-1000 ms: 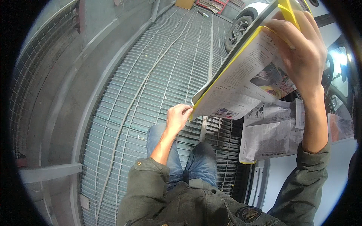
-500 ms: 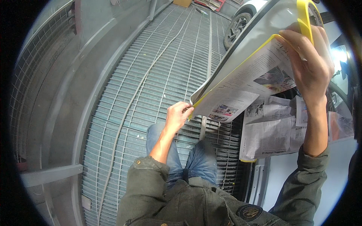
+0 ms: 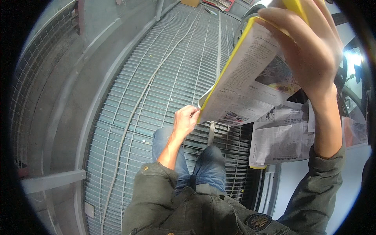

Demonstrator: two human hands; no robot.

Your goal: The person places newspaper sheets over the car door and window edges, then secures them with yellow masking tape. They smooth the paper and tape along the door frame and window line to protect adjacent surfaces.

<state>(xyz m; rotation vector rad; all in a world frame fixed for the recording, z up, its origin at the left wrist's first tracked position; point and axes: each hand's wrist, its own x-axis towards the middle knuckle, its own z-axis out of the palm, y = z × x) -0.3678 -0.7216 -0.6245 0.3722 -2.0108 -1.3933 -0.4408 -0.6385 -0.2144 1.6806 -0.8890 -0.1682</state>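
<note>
A sheet of newspaper [image 3: 244, 84] with yellow masking tape [image 3: 232, 60] along its long left edge slopes up from lower left to upper right. My left hand [image 3: 185, 122] pinches the low end of that taped edge, beside the pale corner of a car panel [image 3: 204, 98]. Higher up, my right hand [image 3: 309, 53] is closed around a yellow tape roll [image 3: 295, 8] and the sheet's upper corner; its fingertips are partly hidden. The sheet covers most of the panel behind it.
More newspaper [image 3: 276, 147] hangs on the right, edged below with yellow tape, over a white car body [image 3: 309, 172]. Metal floor grating [image 3: 156, 94] lies underfoot, with a hose [image 3: 148, 84] along it. A grey wall [image 3: 105, 51] stands left, and a wheel shows partly behind the sheet.
My right hand has risen and come closer, moving slightly left and lifting the newspaper's upper end with the tape. The sheet now hides the panel's dark edge. My left hand has stayed nearly still.
</note>
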